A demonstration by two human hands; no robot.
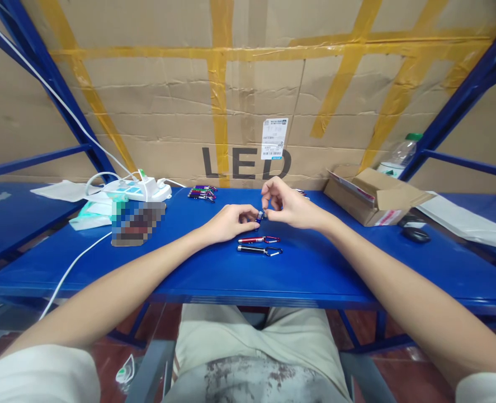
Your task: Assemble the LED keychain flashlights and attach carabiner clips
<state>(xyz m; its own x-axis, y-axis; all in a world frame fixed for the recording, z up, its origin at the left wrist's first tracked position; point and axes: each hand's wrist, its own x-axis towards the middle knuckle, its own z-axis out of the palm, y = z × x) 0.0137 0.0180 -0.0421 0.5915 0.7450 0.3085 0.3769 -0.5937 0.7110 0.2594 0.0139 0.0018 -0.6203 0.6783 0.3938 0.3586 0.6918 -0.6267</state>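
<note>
We pinch one small flashlight between the fingers of our left hand and right hand, left of the one open box; two loose flashlights lie on the counter, also left of it.

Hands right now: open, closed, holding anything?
Left hand: closed on the small blue flashlight.
Right hand: fingers pinched on the same flashlight's end.
</note>
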